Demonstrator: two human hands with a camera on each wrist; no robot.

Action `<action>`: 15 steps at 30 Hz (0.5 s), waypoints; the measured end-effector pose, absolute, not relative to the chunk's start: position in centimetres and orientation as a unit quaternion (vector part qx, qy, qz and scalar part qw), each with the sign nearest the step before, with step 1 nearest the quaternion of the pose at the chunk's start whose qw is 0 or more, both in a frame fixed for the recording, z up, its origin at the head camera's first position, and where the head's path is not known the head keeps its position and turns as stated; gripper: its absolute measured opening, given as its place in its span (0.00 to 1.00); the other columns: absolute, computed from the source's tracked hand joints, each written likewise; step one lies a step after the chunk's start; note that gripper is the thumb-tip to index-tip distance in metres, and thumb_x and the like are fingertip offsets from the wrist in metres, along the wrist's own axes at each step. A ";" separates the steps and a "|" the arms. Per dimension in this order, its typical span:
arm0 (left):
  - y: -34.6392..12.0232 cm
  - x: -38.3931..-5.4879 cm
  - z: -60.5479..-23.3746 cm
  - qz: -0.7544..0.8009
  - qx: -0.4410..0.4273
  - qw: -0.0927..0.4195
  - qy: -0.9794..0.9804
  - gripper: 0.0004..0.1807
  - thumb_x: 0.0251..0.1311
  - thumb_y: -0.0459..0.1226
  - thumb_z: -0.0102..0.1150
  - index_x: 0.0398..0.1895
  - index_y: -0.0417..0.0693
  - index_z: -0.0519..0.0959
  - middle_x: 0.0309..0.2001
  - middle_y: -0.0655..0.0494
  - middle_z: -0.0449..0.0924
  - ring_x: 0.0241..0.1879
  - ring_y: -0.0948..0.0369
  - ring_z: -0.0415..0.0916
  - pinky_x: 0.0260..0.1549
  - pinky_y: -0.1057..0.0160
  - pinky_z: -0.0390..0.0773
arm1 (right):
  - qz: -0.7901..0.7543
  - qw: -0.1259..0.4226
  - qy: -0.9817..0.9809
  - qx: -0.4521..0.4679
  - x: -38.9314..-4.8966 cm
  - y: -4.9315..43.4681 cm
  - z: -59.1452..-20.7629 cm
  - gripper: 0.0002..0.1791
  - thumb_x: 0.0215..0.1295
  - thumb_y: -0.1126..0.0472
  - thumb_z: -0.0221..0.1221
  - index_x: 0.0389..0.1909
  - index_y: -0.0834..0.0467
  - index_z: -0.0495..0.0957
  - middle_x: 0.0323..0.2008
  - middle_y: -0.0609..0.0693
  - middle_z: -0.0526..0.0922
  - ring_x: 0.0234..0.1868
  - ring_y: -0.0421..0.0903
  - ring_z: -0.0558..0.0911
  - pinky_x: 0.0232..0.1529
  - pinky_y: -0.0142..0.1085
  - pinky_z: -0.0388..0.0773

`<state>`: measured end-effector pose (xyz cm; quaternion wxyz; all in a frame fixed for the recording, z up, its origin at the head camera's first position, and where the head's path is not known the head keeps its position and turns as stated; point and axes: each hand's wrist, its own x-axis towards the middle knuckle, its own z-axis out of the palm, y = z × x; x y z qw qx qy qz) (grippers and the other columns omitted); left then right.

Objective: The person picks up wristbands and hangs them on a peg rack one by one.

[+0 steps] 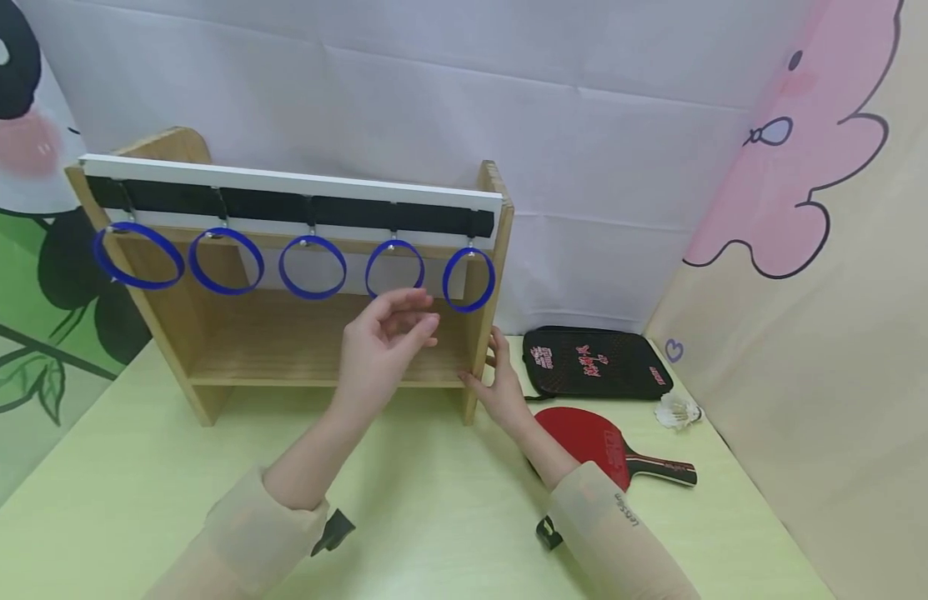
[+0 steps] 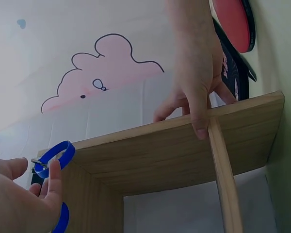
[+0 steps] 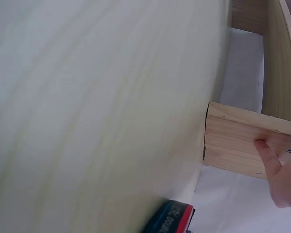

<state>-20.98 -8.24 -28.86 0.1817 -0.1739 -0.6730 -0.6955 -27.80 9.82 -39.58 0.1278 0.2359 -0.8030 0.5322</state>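
A small wooden shelf (image 1: 321, 337) stands on the table, with a white-edged black strip (image 1: 268, 204) along its top front. Several blue rings (image 1: 313, 267) hang from metal hooks on that strip. My left hand (image 1: 381, 350) is raised in front of the two rightmost rings, fingers loosely bent, holding nothing. In the left wrist view this hand (image 2: 26, 194) is close by a blue ring (image 2: 56, 158); contact is unclear. My right hand (image 1: 504, 396) grips the shelf's right side panel, its thumb (image 2: 200, 124) over the front edge and its other fingers along the outer face.
Right of the shelf lie a black paddle case (image 1: 599, 362), a red table tennis paddle (image 1: 584, 437) and a white shuttlecock (image 1: 677, 412). The right forearm passes over the paddle. Behind the shelf hangs a white cloth (image 1: 433, 100). Dark straps show near both sleeves.
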 end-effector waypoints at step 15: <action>-9.9 -17.6 -28.4 -0.558 -0.237 0.278 -0.745 0.21 0.54 0.30 0.66 0.52 0.43 0.76 0.48 0.56 0.80 0.46 0.60 0.79 0.45 0.68 0.79 | 0.534 0.078 -0.810 0.231 -27.3 11.5 -38.3 0.46 0.58 0.69 0.62 0.72 0.53 0.46 0.69 0.62 0.56 0.61 0.65 0.70 0.45 0.52 0.80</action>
